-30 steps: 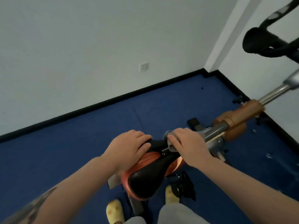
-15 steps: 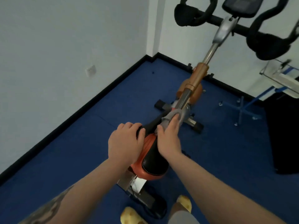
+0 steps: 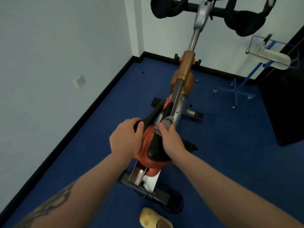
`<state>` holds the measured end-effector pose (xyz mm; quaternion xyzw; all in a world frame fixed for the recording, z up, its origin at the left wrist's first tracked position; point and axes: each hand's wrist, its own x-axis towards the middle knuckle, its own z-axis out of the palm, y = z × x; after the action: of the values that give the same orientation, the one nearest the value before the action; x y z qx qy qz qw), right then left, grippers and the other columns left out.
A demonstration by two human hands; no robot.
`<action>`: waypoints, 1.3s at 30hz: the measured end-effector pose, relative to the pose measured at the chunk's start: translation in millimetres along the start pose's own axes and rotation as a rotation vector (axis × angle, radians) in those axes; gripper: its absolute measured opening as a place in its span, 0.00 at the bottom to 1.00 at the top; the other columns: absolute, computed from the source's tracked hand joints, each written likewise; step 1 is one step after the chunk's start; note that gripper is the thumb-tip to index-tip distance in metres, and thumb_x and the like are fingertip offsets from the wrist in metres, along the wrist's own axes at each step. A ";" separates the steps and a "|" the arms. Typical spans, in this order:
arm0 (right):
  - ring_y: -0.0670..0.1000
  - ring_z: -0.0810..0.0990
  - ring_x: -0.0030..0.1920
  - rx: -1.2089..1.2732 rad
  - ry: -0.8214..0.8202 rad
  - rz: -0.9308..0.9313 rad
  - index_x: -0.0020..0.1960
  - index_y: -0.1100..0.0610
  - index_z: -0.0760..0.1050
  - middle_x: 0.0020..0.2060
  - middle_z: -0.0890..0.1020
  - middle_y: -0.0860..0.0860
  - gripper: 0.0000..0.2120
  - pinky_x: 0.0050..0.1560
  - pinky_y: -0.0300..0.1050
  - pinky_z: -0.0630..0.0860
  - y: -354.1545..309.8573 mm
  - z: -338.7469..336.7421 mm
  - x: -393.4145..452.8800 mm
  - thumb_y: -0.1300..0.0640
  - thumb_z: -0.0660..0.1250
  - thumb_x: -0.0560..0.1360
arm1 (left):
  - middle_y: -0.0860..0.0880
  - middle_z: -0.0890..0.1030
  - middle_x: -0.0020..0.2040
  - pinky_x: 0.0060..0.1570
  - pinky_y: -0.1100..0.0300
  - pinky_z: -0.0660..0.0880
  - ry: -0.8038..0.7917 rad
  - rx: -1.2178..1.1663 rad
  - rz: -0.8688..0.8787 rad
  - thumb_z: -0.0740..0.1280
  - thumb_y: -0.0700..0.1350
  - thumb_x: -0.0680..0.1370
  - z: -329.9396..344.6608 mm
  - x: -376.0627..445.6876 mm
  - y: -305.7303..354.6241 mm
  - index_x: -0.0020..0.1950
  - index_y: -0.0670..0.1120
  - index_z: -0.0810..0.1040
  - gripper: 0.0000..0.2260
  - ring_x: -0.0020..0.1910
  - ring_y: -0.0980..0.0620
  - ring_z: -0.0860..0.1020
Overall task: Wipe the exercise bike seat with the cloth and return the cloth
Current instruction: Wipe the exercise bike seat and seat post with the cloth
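Observation:
The orange and black bike seat (image 3: 154, 150) sits in the middle of the view, its narrow black nose pointing up and left. My left hand (image 3: 125, 139) grips the seat's left side, fingers curled over the black nose. My right hand (image 3: 169, 139) presses a small grey cloth (image 3: 164, 125) against the seat's right front, close to the silver frame tube. Most of the cloth is hidden under my fingers.
The bike's orange and silver frame (image 3: 185, 69) runs up to black handlebars (image 3: 243, 18). A blue wheeled stand with a white tray (image 3: 271, 59) is at the right, beside a black cabinet (image 3: 284, 99). White walls close the left and back. A yellow slipper (image 3: 154, 219) is on the blue floor.
The view has swung so the bike now runs straight ahead, handlebars at the top. My right hand with the cloth stays at the seat's front; the left hand keeps its grip.

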<state>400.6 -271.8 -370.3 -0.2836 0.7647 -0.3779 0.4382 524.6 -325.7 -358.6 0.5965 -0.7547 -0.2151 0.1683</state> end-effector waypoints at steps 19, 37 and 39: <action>0.49 0.73 0.64 0.371 0.624 0.006 0.68 0.51 0.69 0.67 0.73 0.49 0.21 0.66 0.50 0.70 18.6 57.0 -56.0 0.45 0.52 0.80 | 0.54 0.79 0.48 0.39 0.56 0.67 -0.087 0.028 0.113 0.51 0.53 0.79 -2.5 6.1 -4.0 0.56 0.53 0.74 0.14 0.42 0.54 0.74; 0.42 0.56 0.76 0.744 1.429 0.068 0.78 0.52 0.56 0.77 0.59 0.46 0.24 0.76 0.42 0.54 -14.8 134.4 -43.3 0.49 0.50 0.83 | 0.64 0.59 0.73 0.67 0.71 0.50 -0.720 -0.314 0.962 0.49 0.53 0.80 -4.2 68.4 -31.1 0.73 0.55 0.63 0.21 0.75 0.65 0.47; 0.38 0.47 0.76 0.632 1.529 0.114 0.79 0.51 0.49 0.78 0.49 0.43 0.26 0.74 0.33 0.46 -35.7 170.5 -29.1 0.52 0.51 0.82 | 0.66 0.60 0.72 0.64 0.74 0.50 -0.775 -0.385 0.914 0.49 0.53 0.81 -3.2 70.1 -31.0 0.72 0.56 0.64 0.20 0.74 0.68 0.47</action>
<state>568.3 -325.5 -383.8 0.2273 0.7225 -0.6409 -0.1250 535.7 -400.3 -372.4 0.0512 -0.8874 -0.4539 0.0618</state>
